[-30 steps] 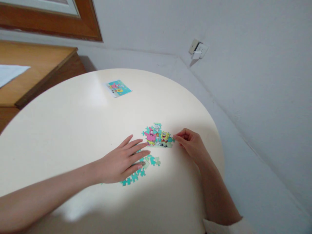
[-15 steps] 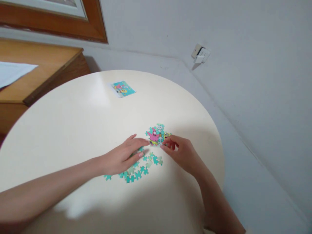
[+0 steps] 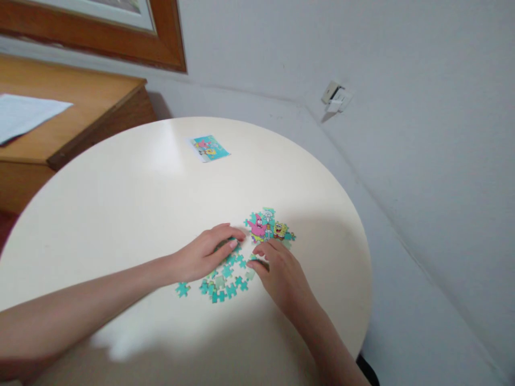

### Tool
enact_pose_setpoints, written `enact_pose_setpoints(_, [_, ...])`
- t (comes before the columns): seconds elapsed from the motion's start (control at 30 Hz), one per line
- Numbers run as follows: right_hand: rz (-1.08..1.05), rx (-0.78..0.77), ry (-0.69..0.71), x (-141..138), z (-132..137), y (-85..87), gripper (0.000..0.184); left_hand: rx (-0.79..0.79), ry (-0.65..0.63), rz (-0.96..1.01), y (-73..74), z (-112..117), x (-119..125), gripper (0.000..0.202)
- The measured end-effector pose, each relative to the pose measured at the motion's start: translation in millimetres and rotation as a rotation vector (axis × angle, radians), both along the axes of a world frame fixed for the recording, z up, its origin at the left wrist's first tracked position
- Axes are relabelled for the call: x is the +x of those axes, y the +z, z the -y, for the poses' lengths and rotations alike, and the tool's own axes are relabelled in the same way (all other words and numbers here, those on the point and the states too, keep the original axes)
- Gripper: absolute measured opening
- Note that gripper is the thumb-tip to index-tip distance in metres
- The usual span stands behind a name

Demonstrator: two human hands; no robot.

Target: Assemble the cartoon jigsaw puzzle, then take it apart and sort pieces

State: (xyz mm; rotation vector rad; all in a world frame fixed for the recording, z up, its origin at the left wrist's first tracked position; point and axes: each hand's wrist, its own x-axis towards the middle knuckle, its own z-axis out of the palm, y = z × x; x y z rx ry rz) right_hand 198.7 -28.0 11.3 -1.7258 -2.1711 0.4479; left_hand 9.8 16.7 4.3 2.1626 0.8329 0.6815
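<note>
two bare hands rest close together, not touching, on a scatter of small teal cardboard puzzle pieces [image 3: 225, 281]. the left hand [image 3: 209, 252] lies palm down, fingers loosely bent over the knobbed pieces, gripping nothing that shows. the right hand [image 3: 281, 271] curls its fingertips onto the pile's right edge; whether it pinches a piece i cannot tell. just beyond them sits the joined puzzle patch [image 3: 269, 228], ragged-edged, with pink and yellow cartoon figures. all lies on a smooth, glossy, round cream bench [image 3: 120, 214]. a small rectangular picture card [image 3: 209, 148] lies well apart at the far side.
</note>
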Motion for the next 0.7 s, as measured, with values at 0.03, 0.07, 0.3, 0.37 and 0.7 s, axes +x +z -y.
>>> enact_pose_setpoints(0.03, [0.006, -0.005, -0.004, -0.4, 0.1, 0.3, 0.010, 0.003, -0.003, 0.003, 0.4, 0.2, 0.2, 0.030])
enact_pose_setpoints(0.07, [0.010, -0.004, -0.010, -0.7, 0.3, 0.2, 0.010, 0.006, -0.006, 0.004, 0.8, 0.3, 0.3, 0.029])
enact_pose_setpoints(0.3, [0.019, 0.042, -0.009, 0.8, 0.7, -3.1, 0.010, 0.018, -0.023, 0.021, 1.8, -0.3, 0.9, 0.029])
enact_pose_setpoints(0.37, [0.008, 0.055, -0.009, 0.4, 0.4, -2.5, 0.011, 0.016, -0.023, 0.021, 2.4, -0.3, 1.0, 0.030])
enact_pose_setpoints(0.7, [-0.276, -0.092, -0.081, -4.9, -0.3, -0.2, 0.011, 0.029, -0.022, -0.022, -1.2, -0.6, 0.6, 0.031])
